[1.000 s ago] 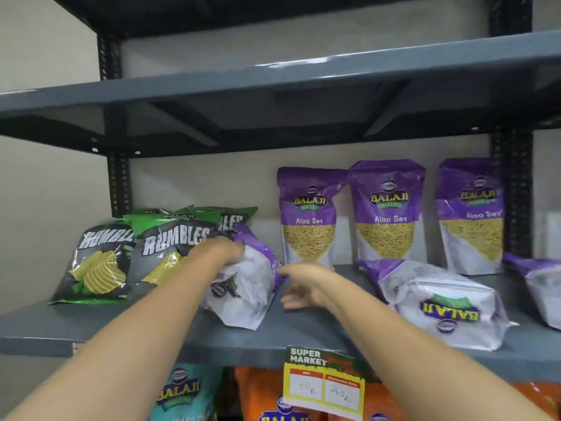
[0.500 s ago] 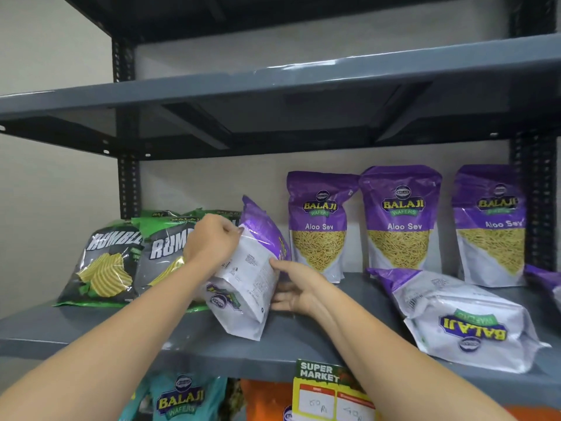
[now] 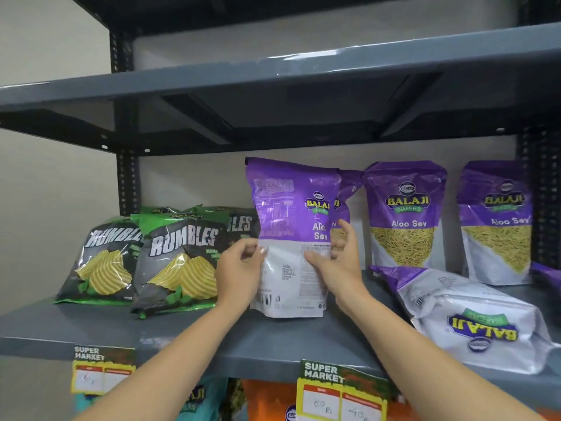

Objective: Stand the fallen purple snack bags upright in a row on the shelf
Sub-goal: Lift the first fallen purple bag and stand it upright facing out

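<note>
Upright purple bag [image 3: 346,189] mostly hidden behind held bag [image 3: 291,238], rightmost fallen bag [image 3: 548,275] edge-cropped

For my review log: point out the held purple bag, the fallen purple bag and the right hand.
held purple bag [image 3: 291,208], head view, purple upper panel
fallen purple bag [image 3: 473,317], head view, white face near logo
right hand [image 3: 337,265], head view, back of hand
</note>
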Available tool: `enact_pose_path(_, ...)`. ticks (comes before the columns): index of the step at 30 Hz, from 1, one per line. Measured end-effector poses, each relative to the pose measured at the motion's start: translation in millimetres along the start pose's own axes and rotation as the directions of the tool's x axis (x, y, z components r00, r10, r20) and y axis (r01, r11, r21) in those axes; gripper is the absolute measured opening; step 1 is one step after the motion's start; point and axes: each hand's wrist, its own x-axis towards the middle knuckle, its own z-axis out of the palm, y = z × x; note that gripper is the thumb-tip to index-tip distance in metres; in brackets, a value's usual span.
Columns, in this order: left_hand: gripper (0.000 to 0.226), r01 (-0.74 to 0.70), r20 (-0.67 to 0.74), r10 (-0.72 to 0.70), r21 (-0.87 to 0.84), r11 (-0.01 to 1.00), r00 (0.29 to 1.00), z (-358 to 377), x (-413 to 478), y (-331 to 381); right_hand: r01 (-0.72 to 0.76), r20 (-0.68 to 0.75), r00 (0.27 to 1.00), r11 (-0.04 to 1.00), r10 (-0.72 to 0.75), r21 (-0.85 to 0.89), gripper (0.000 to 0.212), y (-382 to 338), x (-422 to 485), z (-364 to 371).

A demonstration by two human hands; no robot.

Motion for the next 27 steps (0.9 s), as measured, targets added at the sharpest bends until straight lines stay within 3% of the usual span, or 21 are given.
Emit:
enact_pose_path(5, 0.015, 0.056, 0.05, -0.056, 0.005, 0.998, 0.997, -10.7, -6.0, -9.9, 0.084, 0.062, 0.995, 0.991, -0.078, -0.1, 0.095, 1.6, -4.9, -6.6)
enact_pose_path(7, 0.005, 0.074, 0.081, -0.076, 0.026, 0.997, 0.994, -15.1, -7.4, -10.1, 0.062, 0.075, 0.996, 0.996, -0.057, -0.069, 0.092, 1.6, -5.8, -6.6)
enact_pose_path(8, 0.012, 0.072, 0.076, -0.076, 0.05, 0.996, 0.994, -15.7, -9.6, -9.4, 0.031, 0.088, 0.996, 0.999, -0.029, -0.018, 0.087, 2.4, -5.2, -6.9)
enact_pose_path(10, 0.037, -0.01, -0.014, 0.012, 0.148, 0.989, 1.0, -14.9, -18.8, -8.2, -0.095, 0.127, 0.989, 0.989, 0.08, 0.116, 0.069, 0.8, -2.2, -8.0)
enact_pose_path(12, 0.046, -0.187, -0.079, 0.217, 0.283, 0.941, 0.973, -13.0, -32.0, 0.9, -0.264, 0.16, 0.961, 0.927, 0.227, 0.266, 0.059, -1.6, 4.7, -8.0)
enact_pose_path(15, 0.036, -0.335, 0.069, 0.329, 0.298, 0.894, 0.942, 0.0, -49.8, 16.2, -0.475, 0.159, 0.879, 0.786, 0.45, 0.395, 0.071, -0.8, 16.5, -9.3)
enact_pose_path(17, 0.036, -0.291, 0.139, 0.263, 0.259, 0.921, 0.955, 10.7, -58.6, 20.8, -0.529, 0.2, 0.848, 0.759, 0.491, 0.379, 0.074, -0.6, 19.9, -7.7)
enact_pose_path(19, 0.044, -0.228, 0.156, 0.192, 0.263, 0.938, 0.969, 19.2, -63.4, 21.4, -0.528, 0.228, 0.849, 0.777, 0.476, 0.344, 0.063, -3.5, 19.4, -3.6)
enact_pose_path(23, 0.065, -0.137, 0.163, 0.098, 0.248, 0.959, 0.982, 27.4, -60.5, 19.5, -0.453, 0.152, 0.891, 0.864, 0.429, 0.219, 0.039, -7.6, 14.8, -2.1)
enact_pose_path(27, 0.078, 0.069, 0.223, -0.061, -0.028, 0.997, 0.973, 32.3, -48.2, 23.9, -0.299, 0.064, 0.953, 0.952, 0.295, 0.069, 0.019, -11.5, 12.2, -9.4)
